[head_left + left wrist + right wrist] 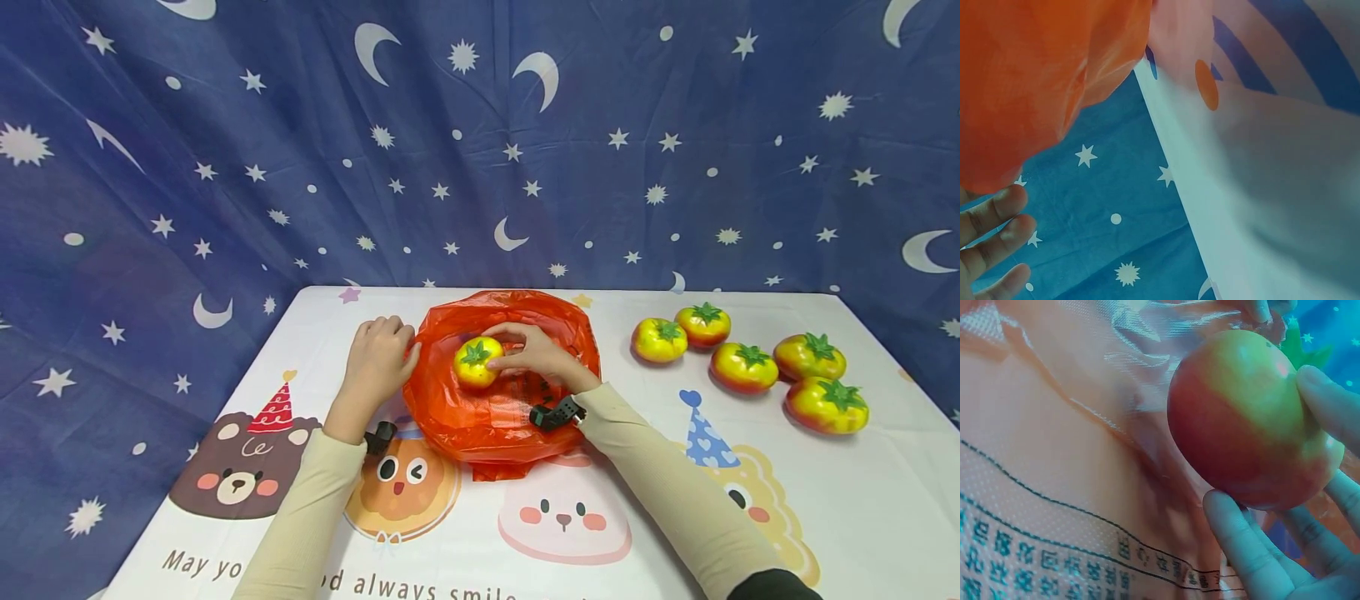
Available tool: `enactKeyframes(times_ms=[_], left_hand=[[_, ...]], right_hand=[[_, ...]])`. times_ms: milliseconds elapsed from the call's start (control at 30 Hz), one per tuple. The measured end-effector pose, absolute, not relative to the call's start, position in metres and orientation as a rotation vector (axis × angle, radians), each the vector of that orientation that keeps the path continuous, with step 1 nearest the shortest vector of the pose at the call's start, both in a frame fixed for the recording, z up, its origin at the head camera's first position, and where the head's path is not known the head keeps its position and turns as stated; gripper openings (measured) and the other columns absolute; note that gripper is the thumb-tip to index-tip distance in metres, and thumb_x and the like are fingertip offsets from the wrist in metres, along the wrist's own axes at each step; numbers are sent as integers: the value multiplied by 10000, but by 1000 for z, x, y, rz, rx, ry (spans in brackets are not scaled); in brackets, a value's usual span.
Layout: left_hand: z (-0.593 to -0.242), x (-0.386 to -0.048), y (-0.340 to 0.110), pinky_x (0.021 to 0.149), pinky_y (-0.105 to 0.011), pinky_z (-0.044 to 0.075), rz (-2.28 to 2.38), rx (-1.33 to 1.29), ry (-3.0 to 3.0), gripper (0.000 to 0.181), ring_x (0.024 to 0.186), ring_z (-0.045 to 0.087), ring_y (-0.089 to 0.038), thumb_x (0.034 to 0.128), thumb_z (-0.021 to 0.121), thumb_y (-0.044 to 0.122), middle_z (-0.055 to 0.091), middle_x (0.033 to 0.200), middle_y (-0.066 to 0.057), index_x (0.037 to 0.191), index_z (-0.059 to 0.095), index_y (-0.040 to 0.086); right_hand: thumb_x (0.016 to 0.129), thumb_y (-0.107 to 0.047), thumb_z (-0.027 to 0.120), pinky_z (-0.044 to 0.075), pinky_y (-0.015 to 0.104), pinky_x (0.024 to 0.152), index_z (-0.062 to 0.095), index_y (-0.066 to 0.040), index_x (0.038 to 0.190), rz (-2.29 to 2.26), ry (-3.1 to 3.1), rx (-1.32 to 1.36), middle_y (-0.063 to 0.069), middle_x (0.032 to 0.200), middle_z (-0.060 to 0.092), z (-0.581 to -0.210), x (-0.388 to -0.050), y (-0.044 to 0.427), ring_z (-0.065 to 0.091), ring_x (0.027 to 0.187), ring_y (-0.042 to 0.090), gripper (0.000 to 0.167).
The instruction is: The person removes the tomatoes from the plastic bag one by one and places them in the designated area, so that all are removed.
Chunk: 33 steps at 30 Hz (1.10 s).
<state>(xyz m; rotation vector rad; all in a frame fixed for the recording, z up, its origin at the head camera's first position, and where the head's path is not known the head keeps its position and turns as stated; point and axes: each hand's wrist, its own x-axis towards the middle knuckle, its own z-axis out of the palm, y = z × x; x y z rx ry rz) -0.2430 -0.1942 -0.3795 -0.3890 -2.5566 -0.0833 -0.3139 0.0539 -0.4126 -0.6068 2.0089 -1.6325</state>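
Note:
A red plastic bag (465,433) lies spread open on the table, with printed lettering on its film (1041,550). Inside its opening, my right hand (536,354) holds a yellow-and-red artificial tomato (472,375) with green leaves on top. The right wrist view shows the thumb and fingers around this tomato (1241,425). At the bag's left rim, my left hand (381,358) pinches the film between thumb and curled fingers. In the left wrist view the bag (1054,75) hides part of the left hand (991,244), and several fingertips show below it.
To the right of the bag stand several more tomatoes (742,368) in a loose group. The white table cover (600,467) bears cartoon animals and lettering. Behind the table hangs a blue curtain (420,217) with stars and moons. A black wrist strap (557,413) sits on the right wrist.

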Motion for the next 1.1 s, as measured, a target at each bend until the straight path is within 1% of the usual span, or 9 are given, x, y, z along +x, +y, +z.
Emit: enactKeyframes(times_ms=[67, 200, 400, 467, 633, 800, 967, 1100], left_hand=[[-379, -242, -194, 831, -458, 479, -85, -390, -2556, 159, 754, 560, -287, 839, 644, 185, 595, 779, -117, 812, 648, 28], [-379, -242, -194, 841, -461, 478, -86, -388, -2560, 161, 759, 559, -286, 840, 644, 187, 595, 782, -115, 815, 648, 29], [-379, -242, -194, 840, -460, 481, -89, -390, -2554, 154, 750, 557, -285, 839, 645, 179, 593, 777, -114, 810, 646, 28], [-379, -242, -194, 831, -460, 481, -89, -394, -2547, 151, 745, 557, -286, 836, 646, 175, 591, 773, -114, 804, 643, 28], [-379, -242, -194, 830, -464, 480, -85, -393, -2548, 149, 749, 557, -287, 837, 646, 174, 590, 777, -113, 807, 642, 28], [-378, -243, -195, 839, -459, 478, -90, -392, -2554, 147, 757, 559, -289, 842, 639, 174, 592, 781, -115, 812, 643, 30], [-379, -243, -195, 840, -459, 477, -93, -393, -2555, 147, 756, 559, -289, 844, 636, 175, 591, 778, -115, 812, 642, 31], [-379, -243, -195, 841, -459, 476, -93, -391, -2559, 150, 757, 558, -289, 845, 635, 177, 593, 781, -116, 817, 644, 30]], right_hand=[[796, -98, 726, 557, 379, 813, 547, -78, 1257, -1627, 2030, -610, 147, 1317, 530, -410, -314, 55, 605, 1014, 226, 495], [795, -87, 723, 545, 429, 834, 547, -73, 1255, -1640, 2032, -600, 147, 1309, 538, -405, -312, 58, 610, 991, 216, 493], [789, -52, 722, 533, 494, 828, 538, -48, 1260, -1689, 2011, -596, 166, 1300, 538, -399, -311, 63, 641, 886, 184, 506], [784, -38, 721, 535, 493, 823, 541, -38, 1254, -1704, 2011, -593, 172, 1296, 539, -398, -311, 65, 643, 873, 179, 504], [785, -45, 720, 542, 462, 823, 542, -25, 1251, -1703, 2037, -605, 184, 1285, 535, -393, -311, 70, 631, 911, 184, 499], [789, -60, 720, 539, 473, 823, 537, -18, 1256, -1688, 2072, -605, 195, 1284, 534, -387, -310, 75, 632, 914, 195, 503], [779, -50, 726, 536, 487, 819, 548, -21, 1244, -1698, 2082, -604, 194, 1268, 550, -380, -308, 78, 638, 903, 192, 499], [772, -38, 727, 531, 496, 826, 550, -20, 1238, -1722, 2069, -593, 193, 1263, 554, -375, -307, 81, 632, 924, 201, 499]])
